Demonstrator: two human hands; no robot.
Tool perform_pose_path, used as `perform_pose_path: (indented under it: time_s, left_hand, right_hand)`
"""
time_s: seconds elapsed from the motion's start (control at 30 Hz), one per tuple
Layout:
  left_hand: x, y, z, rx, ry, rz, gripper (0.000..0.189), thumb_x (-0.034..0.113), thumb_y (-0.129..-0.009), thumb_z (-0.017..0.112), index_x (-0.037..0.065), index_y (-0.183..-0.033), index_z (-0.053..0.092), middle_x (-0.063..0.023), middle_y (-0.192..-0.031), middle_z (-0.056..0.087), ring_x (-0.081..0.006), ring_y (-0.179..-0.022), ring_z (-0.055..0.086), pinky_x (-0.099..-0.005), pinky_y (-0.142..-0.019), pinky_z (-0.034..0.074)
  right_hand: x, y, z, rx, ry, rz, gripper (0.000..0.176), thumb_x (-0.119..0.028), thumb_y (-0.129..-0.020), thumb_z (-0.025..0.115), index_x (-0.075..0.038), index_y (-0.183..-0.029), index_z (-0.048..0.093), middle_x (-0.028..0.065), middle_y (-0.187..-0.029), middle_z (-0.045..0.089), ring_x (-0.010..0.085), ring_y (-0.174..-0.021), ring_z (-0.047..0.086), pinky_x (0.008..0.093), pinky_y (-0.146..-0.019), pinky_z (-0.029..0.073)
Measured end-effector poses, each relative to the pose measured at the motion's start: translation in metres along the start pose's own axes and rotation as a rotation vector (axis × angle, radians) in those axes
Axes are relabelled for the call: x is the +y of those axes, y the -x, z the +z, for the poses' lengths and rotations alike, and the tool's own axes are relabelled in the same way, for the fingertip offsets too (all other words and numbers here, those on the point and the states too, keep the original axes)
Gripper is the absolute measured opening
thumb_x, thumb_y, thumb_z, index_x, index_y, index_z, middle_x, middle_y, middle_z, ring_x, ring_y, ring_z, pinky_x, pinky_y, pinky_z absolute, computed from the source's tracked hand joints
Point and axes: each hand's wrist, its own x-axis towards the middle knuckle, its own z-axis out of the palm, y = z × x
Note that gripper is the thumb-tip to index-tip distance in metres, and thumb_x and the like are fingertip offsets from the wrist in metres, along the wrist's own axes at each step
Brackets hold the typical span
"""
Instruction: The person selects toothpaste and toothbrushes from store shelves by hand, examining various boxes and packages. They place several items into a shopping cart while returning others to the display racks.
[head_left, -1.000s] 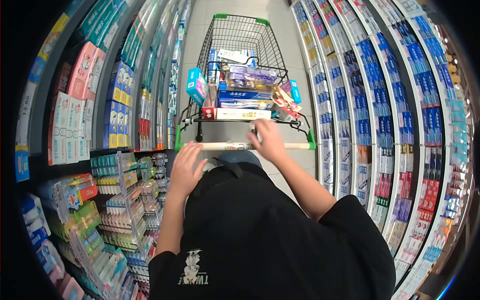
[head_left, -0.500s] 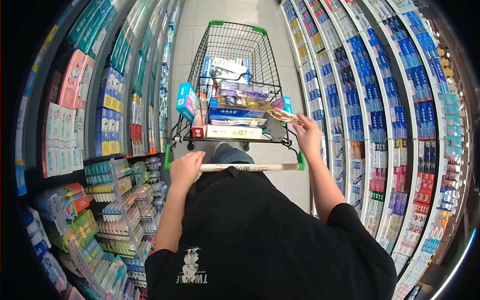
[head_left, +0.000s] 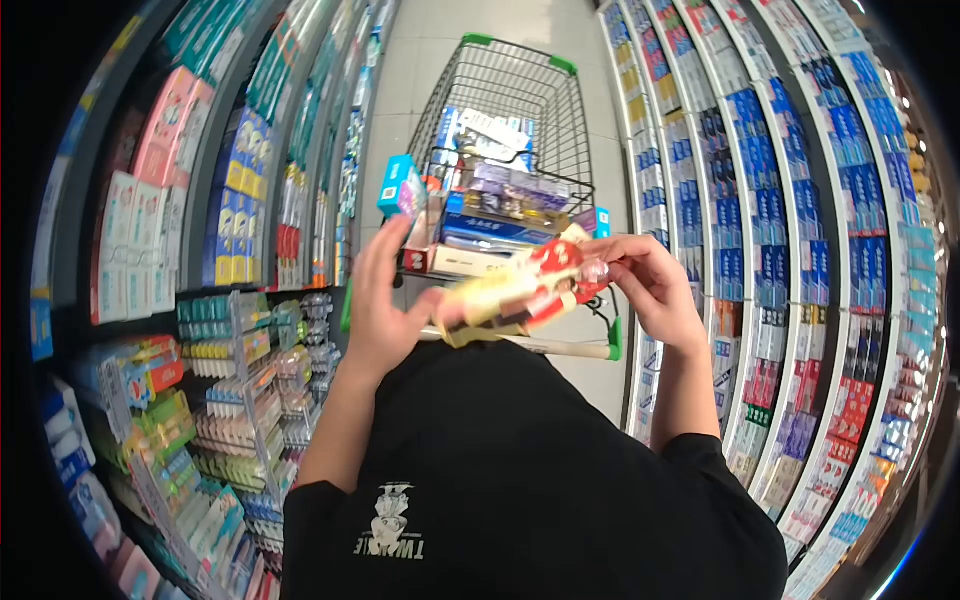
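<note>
A red and yellow flat package, smeared by motion, is above the shopping cart's handle. My right hand pinches its right end between thumb and fingers. At its other end is my left hand, open with fingers stretched upward and thumb close to the package; whether it touches cannot be made out. Behind the package stands the wire shopping cart with green corners. Its near part holds a blue box, a purple pack and a white box, the last partly covered by the package.
Shelves of blue toothpaste-like boxes line the right side. On the left are shelves with pink boxes and hanging toothbrush-like packs. A teal box sits at the cart's left rim. Tiled floor runs between the shelves.
My right hand has brought the package from the cart's right rim toward me, above the handle. My left hand has let go of the handle and risen beside the package. The view has shifted slightly.
</note>
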Motion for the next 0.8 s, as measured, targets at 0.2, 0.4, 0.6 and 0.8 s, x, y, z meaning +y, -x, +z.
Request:
perform_pose_path:
  time_s: [0.2,0.4,0.6,0.8]
  left_hand:
    - [-0.012,0.015,-0.013,-0.602,0.721,-0.401,0.055,0.031,-0.105,0.067,-0.003,-0.147,0.055,-0.0078,-0.115,0.074,-0.0134,-0.103,0.069,-0.0318,-0.095,0.053]
    - [-0.015,0.037,-0.019,-0.499,0.894,-0.478,0.035,0.017,-0.109,0.059,-0.003,-0.138,0.062,-0.0018,-0.106,0.073,-0.0041,-0.095,0.063,-0.0241,-0.085,0.052]
    - [-0.026,0.052,-0.006,-0.428,0.904,-0.525,0.026,0.010,-0.110,0.057,-0.003,-0.131,0.065,-0.0005,-0.108,0.070,-0.0026,-0.093,0.061,-0.0206,-0.081,0.050]
    - [-0.064,0.083,0.025,-0.110,1.007,-0.505,0.017,0.014,-0.114,0.048,0.004,-0.122,0.059,0.0025,-0.095,0.061,-0.0029,-0.081,0.054,-0.0213,-0.074,0.046]
  right_hand:
    - [-0.009,-0.031,0.046,0.088,-0.022,-0.142,0.026,0.014,-0.104,0.047,0.002,-0.125,0.056,0.0168,-0.117,0.075,0.0210,-0.111,0.072,0.0315,-0.095,0.057]
    - [0.007,-0.049,0.073,0.182,-0.122,-0.195,0.032,0.012,-0.105,0.049,-0.001,-0.133,0.055,0.0157,-0.129,0.071,0.0152,-0.106,0.071,0.0270,-0.086,0.057]
    - [0.018,-0.053,0.096,0.425,0.082,-0.290,0.046,0.011,-0.100,0.059,-0.003,-0.143,0.049,0.0194,-0.155,0.049,0.0190,-0.115,0.065,0.0304,-0.092,0.056]
    - [0.085,-0.009,0.096,0.190,0.744,-0.064,0.039,-0.005,-0.099,0.067,0.000,-0.136,0.058,0.0262,-0.149,0.050,0.0416,-0.130,0.057,0.0463,-0.113,0.044]
